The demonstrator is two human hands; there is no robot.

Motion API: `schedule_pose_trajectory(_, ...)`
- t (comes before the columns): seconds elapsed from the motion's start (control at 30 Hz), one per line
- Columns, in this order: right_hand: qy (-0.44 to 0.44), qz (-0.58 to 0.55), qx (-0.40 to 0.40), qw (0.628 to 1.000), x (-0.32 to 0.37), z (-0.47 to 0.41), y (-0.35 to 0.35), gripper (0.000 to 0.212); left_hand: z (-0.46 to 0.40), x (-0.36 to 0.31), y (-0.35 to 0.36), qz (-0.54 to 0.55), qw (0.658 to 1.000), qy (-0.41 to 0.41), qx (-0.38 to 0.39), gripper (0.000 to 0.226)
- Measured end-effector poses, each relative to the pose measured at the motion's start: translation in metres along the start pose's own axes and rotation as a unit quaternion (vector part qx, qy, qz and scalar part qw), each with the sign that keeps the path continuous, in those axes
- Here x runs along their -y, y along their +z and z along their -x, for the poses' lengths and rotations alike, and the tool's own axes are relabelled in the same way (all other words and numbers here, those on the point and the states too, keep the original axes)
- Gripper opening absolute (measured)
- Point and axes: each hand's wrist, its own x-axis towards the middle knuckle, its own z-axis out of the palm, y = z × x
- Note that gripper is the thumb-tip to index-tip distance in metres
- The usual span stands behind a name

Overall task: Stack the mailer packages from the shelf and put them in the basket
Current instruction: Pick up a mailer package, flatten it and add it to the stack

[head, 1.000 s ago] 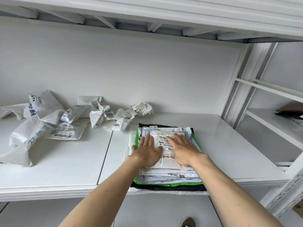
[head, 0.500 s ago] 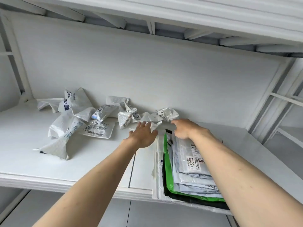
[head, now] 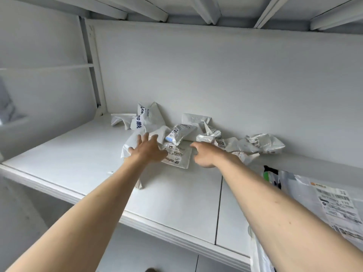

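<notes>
Mailers lie crumpled along the far edge of the shelf point(head: 78, 160), and the flat labelled mailer point(head: 177, 156) sits between my hands, long axis running left to right. My left hand point(head: 146, 152), fingers spread and holding nothing, rests on a white bag point(head: 132, 141) just left; my right hand point(head: 204, 157), loosely curled and empty, is nearer its right end.

Loose mailer packages point(head: 196, 132) lie crumpled in a ragged row along the back of the white shelf point(head: 78, 154), against the rear wall. All white or grey plastic, most with printed labels. One tall mailer with dark blue lettering point(head: 144, 119) stands propped at the left end. A flat labelled mailer point(head: 179, 157) lies label-up nearest me, in front of the row. At far right, near the shelf's front edge, the stacked mailers point(head: 332, 201) lie flat, a barcode label on top, green and black edges showing at the stack's back corner.
</notes>
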Motion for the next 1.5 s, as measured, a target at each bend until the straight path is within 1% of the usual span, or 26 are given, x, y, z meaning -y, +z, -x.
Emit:
schedule_pose_trajectory(0.03,-0.005,-0.006,0.004,1.0,0.004,0.0,0.003,0.052,0.0,0.005,0.002,-0.002,1.0,-0.011,0.006,0.089)
schedule_pose_trajectory(0.07,-0.023,-0.018,0.016,0.999,0.019,-0.007,0.015,0.05,0.0,0.024,0.002,-0.008,0.999,-0.031,0.016,0.096)
schedule_pose_trajectory(0.13,-0.036,-0.012,0.027,0.999,0.026,-0.01,0.026,0.05,0.001,0.038,0.007,0.001,0.998,-0.042,0.041,0.097)
schedule_pose_trajectory(0.2,-0.045,-0.015,0.038,0.998,0.034,-0.013,0.034,0.053,0.003,0.049,0.01,0.0,0.998,-0.05,0.049,0.087)
schedule_pose_trajectory(0.3,-0.052,-0.02,0.04,0.998,0.037,-0.012,0.037,0.053,0.005,0.055,0.012,-0.018,0.998,-0.041,0.04,0.064)
schedule_pose_trajectory(0.37,-0.045,-0.036,0.036,0.998,0.036,-0.011,0.037,0.048,0.005,0.055,0.009,0.004,0.999,-0.037,0.02,0.047)
schedule_pose_trajectory(0.43,-0.037,-0.07,0.019,0.997,0.033,-0.008,0.035,0.036,0.005,0.05,0.002,0.046,0.998,-0.033,0.002,0.034)
schedule_pose_trajectory(0.5,-0.02,-0.119,-0.015,0.993,0.031,-0.007,0.032,0.031,0.003,0.043,-0.005,0.108,0.993,-0.037,-0.007,0.035)
schedule_pose_trajectory(0.57,-0.005,-0.155,-0.036,0.987,0.029,-0.003,0.026,0.034,0.004,0.037,-0.012,0.142,0.989,-0.043,-0.021,0.034)
schedule_pose_trajectory(0.67,-0.008,-0.146,-0.016,0.989,0.027,0.01,0.022,0.034,0.009,0.03,-0.021,0.117,0.991,-0.049,-0.047,0.034)
schedule_pose_trajectory(0.73,-0.013,-0.122,0.001,0.992,0.026,0.019,0.019,0.029,0.017,0.028,-0.022,0.078,0.996,-0.04,-0.017,0.043)
schedule_pose_trajectory(0.8,-0.01,-0.108,0.013,0.994,0.027,0.025,0.017,0.034,0.022,0.029,-0.018,0.054,0.997,-0.033,0.049,0.049)
schedule_pose_trajectory(0.87,-0.012,-0.101,0.011,0.995,0.028,0.03,0.012,0.038,0.026,0.026,-0.012,0.062,0.994,-0.028,0.088,0.055)
schedule_pose_trajectory(0.97,-0.027,-0.101,0.001,0.995,0.027,0.03,0.001,0.038,0.02,0.02,-0.014,0.101,0.993,-0.019,0.052,0.061)
schedule_pose_trajectory(1.07,-0.031,-0.091,-0.011,0.995,0.025,0.019,-0.008,0.042,0.004,0.016,-0.023,0.099,0.995,-0.022,0.017,0.053)
schedule_pose_trajectory(1.17,-0.034,-0.085,-0.025,0.995,0.023,0.001,-0.018,0.048,-0.021,0.019,-0.032,0.104,0.994,-0.02,-0.008,0.051)
schedule_pose_trajectory(1.23,-0.039,-0.081,-0.038,0.995,0.023,-0.018,-0.024,0.051,-0.042,0.022,-0.037,0.076,0.996,-0.022,-0.034,0.05)
schedule_pose_trajectory(1.33,-0.054,-0.055,-0.056,0.995,0.026,-0.049,-0.033,0.052,-0.074,0.021,-0.042,0.005,0.999,-0.006,-0.051,0.042)
schedule_pose_trajectory(1.43,-0.069,-0.021,-0.074,0.995,0.033,-0.088,-0.039,0.05,-0.114,0.022,-0.042,0.001,0.998,-0.011,-0.069,0.04)
schedule_pose_trajectory(1.5,-0.076,-0.003,-0.081,0.994,0.036,-0.11,-0.04,0.048,-0.141,0.027,-0.039,-0.009,0.997,-0.022,-0.073,0.044)
